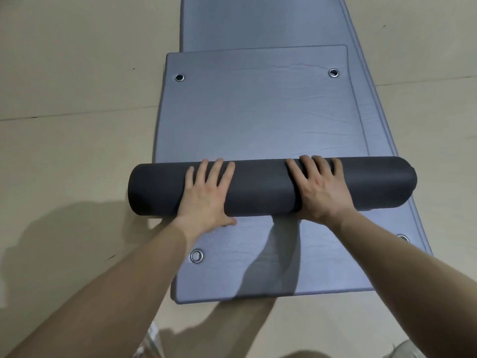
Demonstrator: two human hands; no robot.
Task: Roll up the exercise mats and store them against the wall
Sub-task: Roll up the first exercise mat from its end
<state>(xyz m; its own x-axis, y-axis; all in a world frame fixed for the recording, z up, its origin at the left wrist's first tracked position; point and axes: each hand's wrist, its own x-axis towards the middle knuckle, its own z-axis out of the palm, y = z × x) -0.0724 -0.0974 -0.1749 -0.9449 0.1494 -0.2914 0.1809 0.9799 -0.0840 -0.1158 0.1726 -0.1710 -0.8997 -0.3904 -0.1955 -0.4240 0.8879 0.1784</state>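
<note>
A blue-grey exercise mat (258, 107) lies flat on the floor ahead of me, its near part wound into a dark grey roll (260, 187) lying crosswise. My left hand (206, 195) rests palm down on the roll's left half, fingers spread. My right hand (320, 189) presses flat on the right half, fingers curving over the top. The far end of this mat has two metal eyelets (179, 77). Under it lies another flat mat (258, 270) of the same colour, showing nearer to me with its own eyelets (196, 255) and reaching farther ahead.
Beige floor (77, 86) surrounds the mats on both sides. Layered mat edges (371, 120) show along the right side. Shadows of my arms fall on the near mat and the floor. No wall is in view.
</note>
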